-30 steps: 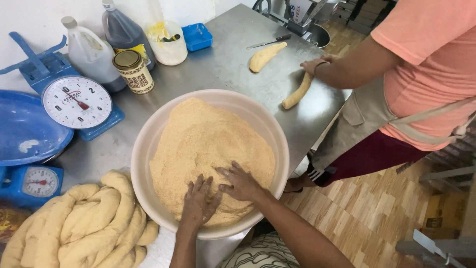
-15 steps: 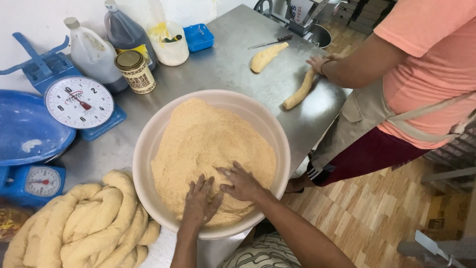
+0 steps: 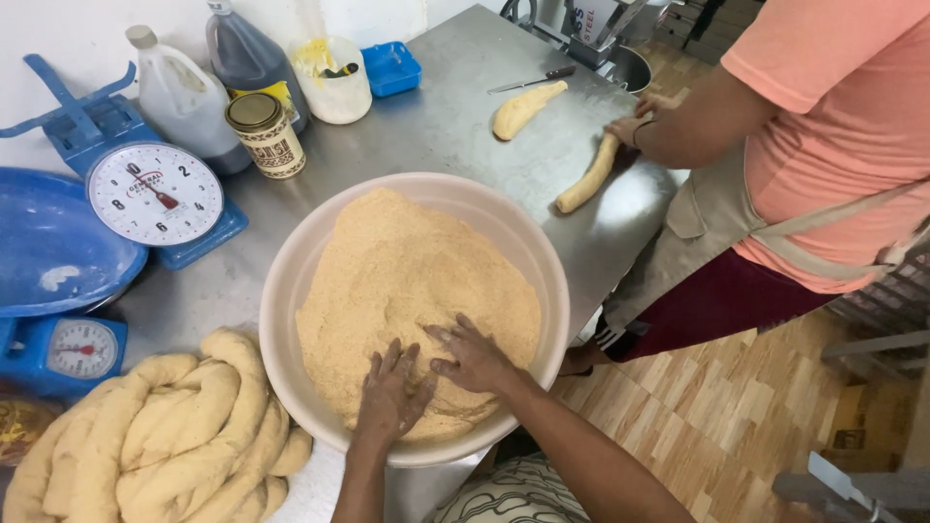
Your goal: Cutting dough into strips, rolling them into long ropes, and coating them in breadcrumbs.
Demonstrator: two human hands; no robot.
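A wide pale plastic bowl (image 3: 291, 281) sits on the steel table, heaped with tan crumbs (image 3: 407, 281). My left hand (image 3: 389, 395) lies flat on the crumbs near the bowl's front rim, fingers spread. Beside it my right hand (image 3: 477, 358) also presses palm-down on the crumbs, fingers apart. Neither hand holds anything. A pile of long dough ropes (image 3: 155, 431) lies left of the bowl.
A co-worker in an orange shirt stands at the right, a hand (image 3: 635, 124) rolling a dough log (image 3: 589, 176); another dough piece (image 3: 523, 108) and a knife (image 3: 531, 81) lie behind. Blue scales (image 3: 155, 194), a blue pan (image 3: 48, 247), jugs, a tin (image 3: 265, 136) and tubs line the wall.
My hands stay on the crumbs, almost unmoved. The co-worker's hand has slid slightly along the dough log.
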